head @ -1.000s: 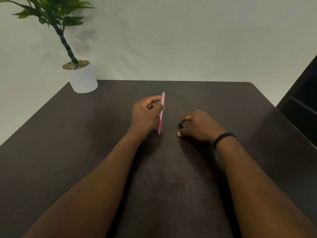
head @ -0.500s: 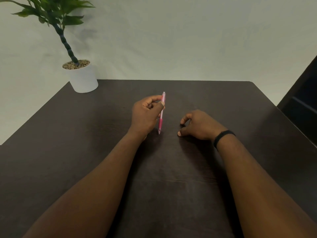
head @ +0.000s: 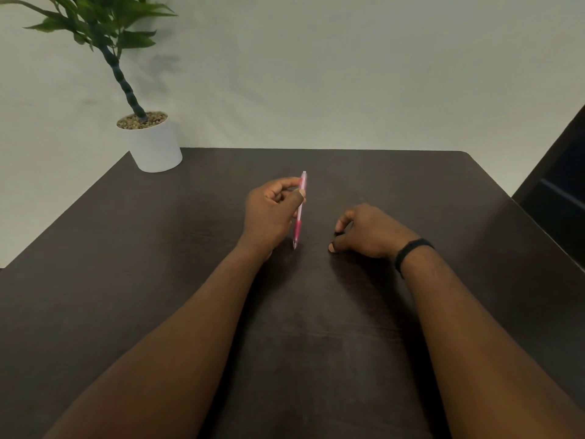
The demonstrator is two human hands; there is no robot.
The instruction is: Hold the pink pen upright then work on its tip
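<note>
One slim pink pen [head: 300,210] (smooth plastic) pinched by left hand [head: 270,215].

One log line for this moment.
left hand: holds pink pen, tip down at table | right hand: resting, loosely curled, holding nothing

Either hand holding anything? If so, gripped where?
The left hand pinches a pink pen on its upper barrel, thumb and forefinger, tip down at the dark table. The right hand rests loosely curled on the table, holding nothing visible.

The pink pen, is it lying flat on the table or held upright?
Held upright, slightly tilted: the left hand pinches the pink pen, tip down at the table.
</note>
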